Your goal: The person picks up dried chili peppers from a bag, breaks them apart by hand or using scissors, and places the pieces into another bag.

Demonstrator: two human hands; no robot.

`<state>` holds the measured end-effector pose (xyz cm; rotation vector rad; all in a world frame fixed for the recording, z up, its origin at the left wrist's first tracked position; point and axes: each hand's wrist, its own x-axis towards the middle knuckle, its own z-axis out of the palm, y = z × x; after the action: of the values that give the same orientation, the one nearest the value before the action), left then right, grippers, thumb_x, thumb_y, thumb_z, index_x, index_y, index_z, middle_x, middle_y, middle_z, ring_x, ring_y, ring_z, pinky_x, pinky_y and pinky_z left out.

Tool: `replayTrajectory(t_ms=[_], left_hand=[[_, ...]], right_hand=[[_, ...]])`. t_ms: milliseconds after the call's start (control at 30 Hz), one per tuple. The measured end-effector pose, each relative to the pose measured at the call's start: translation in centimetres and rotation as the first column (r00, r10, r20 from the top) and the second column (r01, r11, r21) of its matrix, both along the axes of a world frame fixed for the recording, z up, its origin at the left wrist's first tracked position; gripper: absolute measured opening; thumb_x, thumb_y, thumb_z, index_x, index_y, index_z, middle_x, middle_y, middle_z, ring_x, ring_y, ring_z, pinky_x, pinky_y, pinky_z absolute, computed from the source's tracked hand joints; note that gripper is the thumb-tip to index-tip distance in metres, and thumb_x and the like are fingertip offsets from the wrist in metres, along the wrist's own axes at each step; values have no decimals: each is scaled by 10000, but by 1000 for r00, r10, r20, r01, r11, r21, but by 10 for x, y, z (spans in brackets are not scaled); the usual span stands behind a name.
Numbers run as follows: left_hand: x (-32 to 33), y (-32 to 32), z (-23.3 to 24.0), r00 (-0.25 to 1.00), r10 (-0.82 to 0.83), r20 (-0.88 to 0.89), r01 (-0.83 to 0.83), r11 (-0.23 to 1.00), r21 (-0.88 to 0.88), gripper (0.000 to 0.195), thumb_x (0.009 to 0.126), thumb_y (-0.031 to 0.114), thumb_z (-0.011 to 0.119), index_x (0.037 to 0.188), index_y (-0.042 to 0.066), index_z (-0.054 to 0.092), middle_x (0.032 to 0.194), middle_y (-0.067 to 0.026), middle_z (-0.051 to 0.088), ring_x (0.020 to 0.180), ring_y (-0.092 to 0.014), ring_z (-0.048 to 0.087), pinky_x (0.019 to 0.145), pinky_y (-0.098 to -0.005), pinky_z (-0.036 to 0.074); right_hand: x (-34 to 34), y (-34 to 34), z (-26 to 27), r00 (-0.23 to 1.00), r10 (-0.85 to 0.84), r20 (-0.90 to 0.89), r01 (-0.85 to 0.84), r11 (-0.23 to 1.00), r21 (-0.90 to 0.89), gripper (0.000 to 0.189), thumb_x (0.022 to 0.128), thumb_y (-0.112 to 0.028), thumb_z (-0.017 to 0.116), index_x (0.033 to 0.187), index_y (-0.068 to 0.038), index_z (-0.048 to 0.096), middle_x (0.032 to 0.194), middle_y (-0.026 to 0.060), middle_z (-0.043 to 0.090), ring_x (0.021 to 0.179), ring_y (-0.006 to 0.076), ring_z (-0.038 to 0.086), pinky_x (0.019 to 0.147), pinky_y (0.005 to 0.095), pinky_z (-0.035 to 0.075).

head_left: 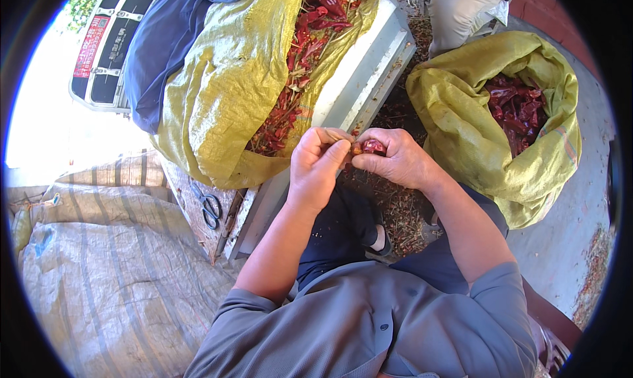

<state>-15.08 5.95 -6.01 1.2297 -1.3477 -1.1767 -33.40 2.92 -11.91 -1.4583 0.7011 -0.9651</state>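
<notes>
Both my hands meet in front of my lap. In my right hand (395, 158) is a dried red chili pepper (373, 147), held between thumb and fingers. My left hand (319, 163) pinches the pepper's pale stem at its end, thumb against the bent forefinger. Beyond my left hand a yellow woven sack (222, 81) lies open on its side, with dried red chilies and broken bits (309, 46) in it. To the right stands another yellow woven sack (450, 106), its rim rolled down around whole dark red chilies (517, 111).
Scissors (210, 207) with dark handles lie on a worn board left of my forearm. A striped woven sheet (113, 284) spreads at the lower left. A pale metal-edged bench (366, 88) runs beneath the left sack. Another person's knee (460, 12) shows at the top; chili debris (400, 205) litters the floor.
</notes>
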Motion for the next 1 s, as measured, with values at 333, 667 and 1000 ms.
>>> replayTrajectory(t_ms=[333,667,1000], left_hand=[[-13,6,-4,858,149,-492,-6,960,281,60,989,76,626,944,54,594,943,-95,688,670,-135,627,628,-286,519],[2,-13,3,709,235,-665,38,929,369,65,957,67,661,936,99,607,928,-58,691,696,-131,620,654,-273,521],[24,-18,-10,749,-50,661,23,998,50,205,911,98,713,1097,15,704,921,-37,707,790,-96,632,746,-258,525]], right_hand=[[-5,0,9,959,116,258,-194,934,301,285,949,-296,703,817,-51,642,712,1,611,641,69,535,586,249,443],[-15,11,18,816,240,526,-472,801,368,231,935,-271,654,837,-62,635,711,5,594,627,85,559,532,205,396],[-156,-58,-59,-158,-607,779,77,779,623,650,990,-446,593,1226,131,412,1175,279,572,993,312,613,836,386,519]])
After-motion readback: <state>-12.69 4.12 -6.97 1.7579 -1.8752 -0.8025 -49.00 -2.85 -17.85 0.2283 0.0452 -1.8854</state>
